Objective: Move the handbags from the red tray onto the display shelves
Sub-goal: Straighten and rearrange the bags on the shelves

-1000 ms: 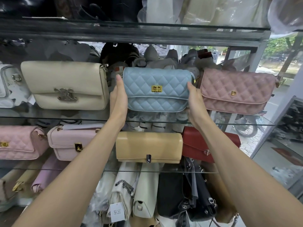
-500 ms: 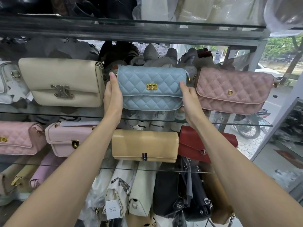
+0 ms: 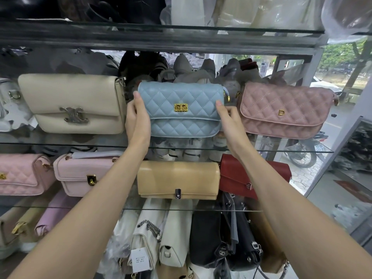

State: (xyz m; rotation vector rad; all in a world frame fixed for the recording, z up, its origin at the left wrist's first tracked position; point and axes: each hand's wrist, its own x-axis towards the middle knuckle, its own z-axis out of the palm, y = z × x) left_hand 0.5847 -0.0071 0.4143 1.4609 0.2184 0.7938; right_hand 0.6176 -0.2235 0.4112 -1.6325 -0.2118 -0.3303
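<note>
The left hand (image 3: 138, 119) gripped the left end of the pale blue quilted handbag (image 3: 181, 115), its thumb straight up the front face and the other fingers hidden behind. The right hand (image 3: 228, 119) held the opposite end, thumb on the front corner, fingers (image 3: 231, 112) curled together round the side. The handbag sat upright at the upper glass shelf (image 3: 291, 151), between a cream flap handbag (image 3: 70, 97) and a dusty pink quilted handbag (image 3: 281, 121); whether it rested on the glass could not be told. The shelf below carried a tan clutch (image 3: 177, 178) and a red handbag (image 3: 235, 174).
</note>
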